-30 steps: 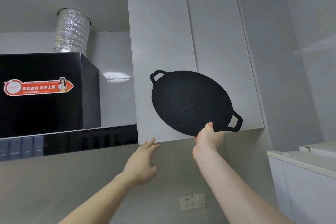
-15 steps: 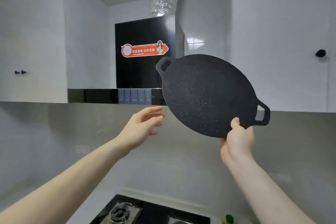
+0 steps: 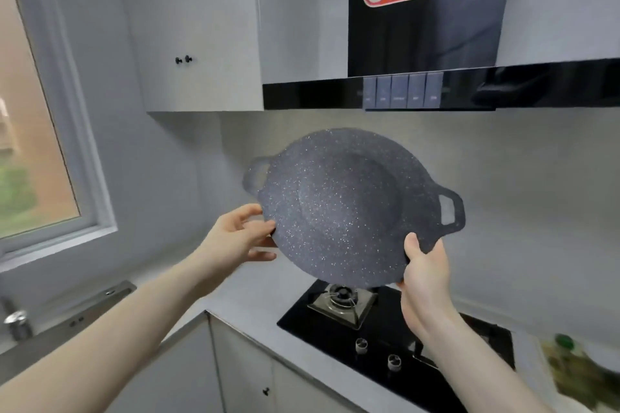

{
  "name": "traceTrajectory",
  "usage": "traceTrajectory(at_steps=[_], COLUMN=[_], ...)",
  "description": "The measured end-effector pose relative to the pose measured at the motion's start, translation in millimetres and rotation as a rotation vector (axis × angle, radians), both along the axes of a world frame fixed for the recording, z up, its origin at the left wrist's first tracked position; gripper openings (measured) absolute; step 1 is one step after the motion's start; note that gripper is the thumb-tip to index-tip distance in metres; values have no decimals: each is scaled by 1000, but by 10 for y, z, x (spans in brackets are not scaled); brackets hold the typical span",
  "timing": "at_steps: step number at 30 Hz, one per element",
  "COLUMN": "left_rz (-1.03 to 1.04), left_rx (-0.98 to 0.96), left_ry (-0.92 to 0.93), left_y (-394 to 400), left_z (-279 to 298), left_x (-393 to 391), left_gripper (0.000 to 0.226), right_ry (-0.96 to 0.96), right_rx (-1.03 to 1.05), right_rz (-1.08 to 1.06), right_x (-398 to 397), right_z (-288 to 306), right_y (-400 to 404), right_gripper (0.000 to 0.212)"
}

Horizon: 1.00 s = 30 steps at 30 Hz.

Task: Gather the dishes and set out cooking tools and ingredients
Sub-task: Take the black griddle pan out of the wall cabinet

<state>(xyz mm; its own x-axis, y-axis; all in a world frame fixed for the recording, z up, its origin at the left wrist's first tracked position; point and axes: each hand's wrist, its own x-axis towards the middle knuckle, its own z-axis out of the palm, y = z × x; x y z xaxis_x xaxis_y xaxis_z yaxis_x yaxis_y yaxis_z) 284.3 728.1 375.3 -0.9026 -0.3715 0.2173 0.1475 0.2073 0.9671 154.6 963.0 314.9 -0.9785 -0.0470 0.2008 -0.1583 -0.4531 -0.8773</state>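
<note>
Fingers of the right hand (image 3: pixel 423 270) are clamped on the rim of the round, dark grey speckled griddle pan (image 3: pixel 349 208) at about five o'clock, thumb on the face we see, the rest curled behind. And the left hand (image 3: pixel 240 238) is at the rim near eight o'clock, fingers spread and loosely bent, thumb just meeting the edge — touching more than gripping, by the look of it.

That pan hangs in mid-air, tilted toward the camera, above the black glass gas hob (image 3: pixel 379 332). It reads as rigid cast metal, likely weighty for a one-handed rim pinch, and the coated surface could be slick. Better purchase, I'd say, lies in the two loop handles at ten o'clock and three o'clock, one for each hand.

Hard to call: the right hand's back fingers are hidden by the pan. The pan's far side is unseen too. At four o'clock in the frame, something green and yellow is smeared into a blur and cut off. A steel sink (image 3: pixel 67 315) at eight o'clock is only partly in view.
</note>
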Motion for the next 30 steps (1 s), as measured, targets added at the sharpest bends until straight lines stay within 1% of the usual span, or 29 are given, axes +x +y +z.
traceTrajectory(at_steps=[5,8,10,13,16,18,19,24,26,28,30], left_rz=[118,208,262,334,383,404,422,463,483,494,483], left_rx=[45,68,71,124,171,200,225,294,317,324,331], left_ry=[-155,-241,-279,-335,-356,-382,-397,-504,-526,-548,-580], left_y=[-736,-1049,-1217,-1455,-1743,-1960,-2085,-2591,-2800,-2972,-3099], left_z=[-815,-1198,-1424,-1732,-2023,-2201,-2300,-2701,-2881,-3039,-3181], left_x=[360,461,456,363,182,25,-62,-519,-758,-964,-1130], left_gripper=[21,10,23,19,28,20,14,9,12,19,20], right_ry=[-103,-188,-236,-310,-407,-448,-465,-542,-560,-566,-590], right_rx=[124,199,247,324,380,437,463,584,634,696,765], right_rz=[127,222,256,299,369,431,462,548,599,618,619], right_x=[222,229,163,-42,-329,-554,-665,-1155,-1405,-1646,-1849], right_z=[-688,-1027,-1217,-1505,-1766,-1942,-2024,-2390,-2551,-2711,-2881], right_y=[-755,-1146,-1347,-1659,-1942,-2129,-2225,-2669,-2862,-3015,-3135], right_gripper=[34,32,29,26,22,17,18,23,22,20,18])
